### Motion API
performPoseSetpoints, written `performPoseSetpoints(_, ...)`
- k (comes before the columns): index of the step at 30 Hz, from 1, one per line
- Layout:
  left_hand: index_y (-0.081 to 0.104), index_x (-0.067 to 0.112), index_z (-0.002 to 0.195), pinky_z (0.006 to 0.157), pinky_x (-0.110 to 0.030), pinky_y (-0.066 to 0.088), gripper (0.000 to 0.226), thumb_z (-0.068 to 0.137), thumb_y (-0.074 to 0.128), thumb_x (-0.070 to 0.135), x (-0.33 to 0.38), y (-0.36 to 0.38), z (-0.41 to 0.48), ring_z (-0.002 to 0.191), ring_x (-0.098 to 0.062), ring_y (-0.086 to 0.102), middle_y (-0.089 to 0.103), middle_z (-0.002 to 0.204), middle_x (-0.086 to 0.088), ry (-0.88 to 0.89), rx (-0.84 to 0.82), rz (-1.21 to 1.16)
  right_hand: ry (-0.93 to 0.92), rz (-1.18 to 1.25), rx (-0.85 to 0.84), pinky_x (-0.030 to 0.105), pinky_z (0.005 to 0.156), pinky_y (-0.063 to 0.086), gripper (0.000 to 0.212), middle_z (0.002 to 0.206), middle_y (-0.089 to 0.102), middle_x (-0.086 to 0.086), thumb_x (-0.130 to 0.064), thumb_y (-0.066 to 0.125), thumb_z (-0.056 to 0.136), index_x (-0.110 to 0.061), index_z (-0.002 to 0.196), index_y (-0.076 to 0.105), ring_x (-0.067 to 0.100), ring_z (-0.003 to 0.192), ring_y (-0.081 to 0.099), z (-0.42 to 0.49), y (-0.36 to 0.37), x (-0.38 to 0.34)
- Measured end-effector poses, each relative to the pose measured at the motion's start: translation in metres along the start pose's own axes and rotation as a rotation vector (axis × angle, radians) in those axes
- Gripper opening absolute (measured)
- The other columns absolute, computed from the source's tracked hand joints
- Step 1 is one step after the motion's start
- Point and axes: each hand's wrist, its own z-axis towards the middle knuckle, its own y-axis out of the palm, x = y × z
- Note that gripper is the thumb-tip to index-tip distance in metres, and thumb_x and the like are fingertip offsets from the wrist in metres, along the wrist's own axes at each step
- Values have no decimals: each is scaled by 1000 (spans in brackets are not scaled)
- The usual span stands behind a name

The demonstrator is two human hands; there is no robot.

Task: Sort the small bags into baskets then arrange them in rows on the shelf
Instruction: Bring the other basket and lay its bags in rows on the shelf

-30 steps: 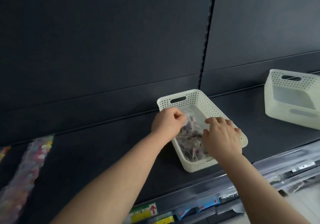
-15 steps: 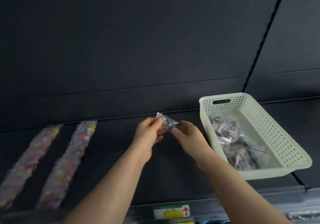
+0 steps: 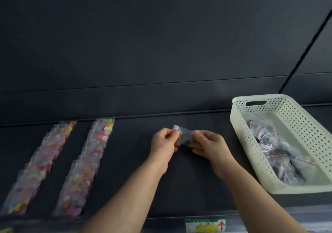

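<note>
clear plastic, glossy and overlapping like scales, makes up the two rows we see at the left of the dark matte shelf (image 3: 125,169). the outer row (image 3: 36,168) and the inner row (image 3: 88,164) both run from the shelf's front edge back toward the rear panel (image 3: 143,44). each little bag in them is packed with round pastel and bright bits, blurred at the near end.

further right, over bare shelf, we see the left hand (image 3: 164,142) pinching the top end of the small bag (image 3: 184,135) between thumb and curled fingers. the bag spans the gap between the two hands. its pale sealed strip pokes up past the left fingertips, and its body reaches the right hand (image 3: 209,146), which pinches the other end. the bag is transparent and wrinkled, and holds small dark pieces that we cannot make out. it is well apart from the rows and nearer the basket.

at the right stands the cream plastic basket (image 3: 251,142), rectangular with rounded corners. its walls are dotted with small holes, and a slot handle is cut in the far end. inside lies a loose heap of bags (image 3: 280,153), clear film with dark contents and thin red lines. on the shelf's front lip, below the hands, sits a green and yellow label (image 3: 204,225) with a red arrow.
</note>
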Motion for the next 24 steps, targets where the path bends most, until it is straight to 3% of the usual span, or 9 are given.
performPoseSetpoints(4,67,13,90,64,-23,51,12,96,59,19,0,1,4,77,-9,65,71,88,1,-12,-25,9,-30,-144,43,22,65,54,18,79,73,0,-5,67,85,-13,101,66,8,71,69,11,-3,4)
performPoseSetpoints(9,70,19,82,69,-31,51,12,92,64,24,3,-4,25,66,-11,59,66,70,8,180,81,390,-98,-340,166,26,76,51,29,82,72,-7,-12,69,82,-20,110,65,6,78,66,38,1,0)
performPoseSetpoints(13,71,21,85,66,-30,50,15,91,63,33,17,-3,54,79,-17,64,70,80,6,214,162,644,-148,-404,218,16,68,45,41,76,71,-9,-15,70,82,-18,121,59,3,78,67,65,12,-9)
performPoseSetpoints(17,69,25,93,63,-28,45,16,94,59,37,21,4,79,85,-20,64,70,87,5,209,194,808,-170,-501,295,11,64,36,49,67,62,-18,-16,71,80,-19,127,54,-11,69,52,87,22,-14)
performPoseSetpoints(24,63,26,103,66,-30,44,17,96,53,38,16,11,90,97,-23,64,70,100,2,190,241,937,-186,-571,409,27,79,47,47,73,63,-16,-24,78,74,-23,116,57,8,85,63,101,29,-8)
